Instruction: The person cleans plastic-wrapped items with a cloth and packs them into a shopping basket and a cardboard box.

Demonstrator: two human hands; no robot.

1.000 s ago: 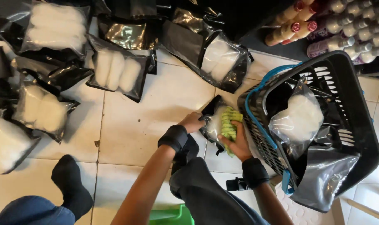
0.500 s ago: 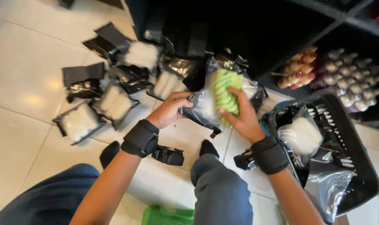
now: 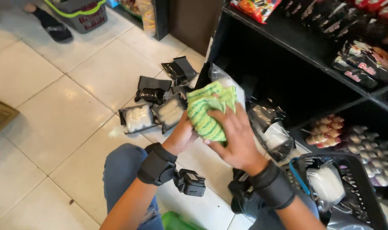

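We hold a clear packet and a green cloth between both hands, in front of the dark lower shelf.

From the left: a grey basket with a lime rim [image 3: 79,12] stands far back, then black-and-clear packets of white filling [image 3: 153,108] lie scattered on the pale floor tiles [image 3: 53,115]. Our left hand [image 3: 182,135] closes under the green striped cloth [image 3: 207,111], fingers curled against it; our right hand [image 3: 236,138] presses flat over the cloth, fingers spread, pinning it to the clear plastic packet [image 3: 226,81] behind. We judge the slick packet could slip free, since only pressure holds it. Rightward, red and black snack bags [image 3: 356,64] fill the upper shelf, small capped bottles [image 3: 351,138] the lower, and a black basket [image 3: 360,191] holds another white-filled bag.
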